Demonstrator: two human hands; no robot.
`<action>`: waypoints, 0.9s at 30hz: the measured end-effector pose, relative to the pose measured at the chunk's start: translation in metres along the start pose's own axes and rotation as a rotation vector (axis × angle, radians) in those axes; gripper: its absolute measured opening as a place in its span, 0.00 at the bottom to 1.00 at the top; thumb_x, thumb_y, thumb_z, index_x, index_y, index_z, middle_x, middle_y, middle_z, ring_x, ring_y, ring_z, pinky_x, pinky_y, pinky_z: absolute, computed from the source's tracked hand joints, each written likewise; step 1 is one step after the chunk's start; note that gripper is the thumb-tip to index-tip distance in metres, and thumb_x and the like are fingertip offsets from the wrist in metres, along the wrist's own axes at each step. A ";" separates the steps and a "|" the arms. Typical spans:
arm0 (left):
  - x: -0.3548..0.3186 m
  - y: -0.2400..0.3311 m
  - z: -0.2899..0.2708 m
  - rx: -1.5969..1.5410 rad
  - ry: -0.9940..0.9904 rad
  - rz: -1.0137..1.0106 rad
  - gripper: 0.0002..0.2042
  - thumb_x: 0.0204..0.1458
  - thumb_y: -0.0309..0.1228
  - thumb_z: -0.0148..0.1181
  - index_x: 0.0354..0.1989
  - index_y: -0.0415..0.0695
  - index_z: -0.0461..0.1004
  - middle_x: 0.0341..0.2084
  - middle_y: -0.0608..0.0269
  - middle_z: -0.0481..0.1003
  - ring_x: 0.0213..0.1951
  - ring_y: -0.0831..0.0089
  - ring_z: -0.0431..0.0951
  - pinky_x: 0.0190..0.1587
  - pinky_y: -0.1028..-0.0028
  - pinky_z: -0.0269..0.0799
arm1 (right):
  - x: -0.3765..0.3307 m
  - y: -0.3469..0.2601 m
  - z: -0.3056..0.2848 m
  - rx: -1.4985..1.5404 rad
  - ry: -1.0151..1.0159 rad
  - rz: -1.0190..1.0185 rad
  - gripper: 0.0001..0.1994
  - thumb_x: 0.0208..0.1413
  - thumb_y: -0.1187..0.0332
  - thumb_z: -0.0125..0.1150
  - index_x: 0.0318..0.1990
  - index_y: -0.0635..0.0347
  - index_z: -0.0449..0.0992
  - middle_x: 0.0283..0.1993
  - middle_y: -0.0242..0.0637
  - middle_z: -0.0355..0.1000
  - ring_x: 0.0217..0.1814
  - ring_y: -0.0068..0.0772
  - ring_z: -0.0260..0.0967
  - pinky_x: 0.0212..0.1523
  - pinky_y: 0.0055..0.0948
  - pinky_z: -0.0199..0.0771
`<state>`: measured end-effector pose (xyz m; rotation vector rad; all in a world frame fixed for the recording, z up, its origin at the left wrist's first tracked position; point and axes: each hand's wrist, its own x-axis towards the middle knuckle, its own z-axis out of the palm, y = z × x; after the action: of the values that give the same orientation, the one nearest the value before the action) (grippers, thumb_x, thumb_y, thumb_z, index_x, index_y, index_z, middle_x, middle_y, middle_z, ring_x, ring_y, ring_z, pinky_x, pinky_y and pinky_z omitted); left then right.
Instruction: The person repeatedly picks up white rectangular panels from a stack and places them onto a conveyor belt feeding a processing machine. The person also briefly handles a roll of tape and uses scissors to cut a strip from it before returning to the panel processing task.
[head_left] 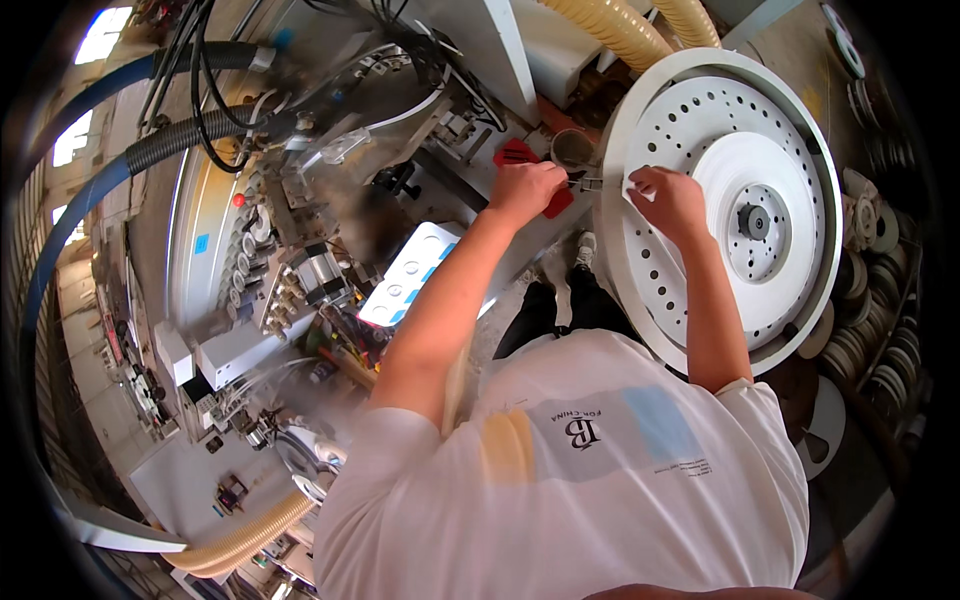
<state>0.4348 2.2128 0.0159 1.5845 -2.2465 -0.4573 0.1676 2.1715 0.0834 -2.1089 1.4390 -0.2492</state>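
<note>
My left hand [527, 192] is closed in front of my body, beside a red object [559, 203] lying under it. Thin metal pieces [590, 184] show just right of its fingertips; whether the fingers hold them I cannot tell. My right hand [672, 205] is curled over the left part of a large white wheel-like disc [705, 95] with rows of holes. A small, crumpled-looking white piece [640, 193], perhaps cloth or paper, shows between its fingers. A brownish round cup [573, 148] stands beyond and between my hands, close to the disc's rim.
To the left, a machine carries metal fittings, black cables and blue hoses [85, 180]. A white panel with round dials [408, 272] stands beside my left forearm. Beige ducts [625, 30] run behind the disc. Stacked round discs [870, 310] line the right side.
</note>
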 end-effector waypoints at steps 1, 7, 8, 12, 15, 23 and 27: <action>-0.003 -0.004 -0.002 0.005 0.008 -0.005 0.01 0.53 0.32 0.62 0.33 0.53 0.78 0.30 0.68 0.79 0.34 0.60 0.81 0.32 0.61 0.75 | 0.003 -0.007 -0.009 0.037 0.058 -0.002 0.09 0.50 0.64 0.66 0.39 0.50 0.83 0.35 0.36 0.79 0.38 0.44 0.77 0.42 0.39 0.76; -0.019 -0.048 -0.020 0.139 0.042 0.032 0.05 0.49 0.32 0.63 0.34 0.57 0.80 0.32 0.75 0.80 0.39 0.70 0.80 0.36 0.65 0.75 | 0.041 -0.057 0.029 -0.079 0.165 -0.373 0.14 0.46 0.63 0.66 0.42 0.51 0.83 0.45 0.30 0.79 0.54 0.37 0.71 0.59 0.38 0.68; -0.018 -0.055 -0.031 0.212 0.026 0.039 0.05 0.49 0.32 0.63 0.34 0.58 0.80 0.32 0.77 0.80 0.40 0.72 0.79 0.39 0.66 0.74 | 0.048 -0.061 0.039 -0.107 0.190 -0.434 0.14 0.44 0.64 0.66 0.41 0.51 0.83 0.45 0.29 0.79 0.55 0.36 0.71 0.59 0.38 0.67; -0.022 -0.089 -0.062 0.374 0.005 -0.024 0.08 0.50 0.31 0.63 0.39 0.55 0.80 0.41 0.77 0.80 0.52 0.70 0.74 0.51 0.66 0.70 | 0.058 -0.065 0.063 -0.326 -0.018 -0.369 0.11 0.47 0.63 0.65 0.40 0.49 0.85 0.45 0.25 0.80 0.59 0.32 0.69 0.69 0.39 0.59; -0.010 -0.127 -0.085 0.342 0.207 -0.286 0.13 0.52 0.28 0.62 0.47 0.49 0.76 0.50 0.68 0.75 0.56 0.63 0.72 0.57 0.62 0.70 | 0.066 -0.067 0.075 -0.335 -0.030 -0.349 0.07 0.49 0.66 0.63 0.35 0.47 0.85 0.43 0.23 0.79 0.57 0.31 0.69 0.66 0.39 0.62; -0.049 -0.169 -0.081 0.495 0.114 -0.390 0.09 0.58 0.39 0.60 0.35 0.47 0.73 0.38 0.60 0.74 0.42 0.56 0.77 0.41 0.56 0.77 | 0.070 -0.081 0.095 -0.155 0.069 -0.386 0.09 0.49 0.66 0.61 0.37 0.44 0.85 0.36 0.29 0.77 0.49 0.38 0.73 0.55 0.39 0.68; -0.131 -0.081 -0.063 0.289 0.022 -0.096 0.07 0.51 0.34 0.62 0.31 0.49 0.71 0.31 0.60 0.70 0.32 0.56 0.75 0.34 0.58 0.71 | 0.079 -0.081 0.096 -0.126 0.096 -0.385 0.08 0.52 0.66 0.60 0.37 0.47 0.84 0.36 0.32 0.77 0.43 0.41 0.76 0.47 0.40 0.72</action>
<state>0.5724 2.3067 0.0219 1.8337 -2.3088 -0.1412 0.3073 2.1548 0.0367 -2.5005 1.1127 -0.4209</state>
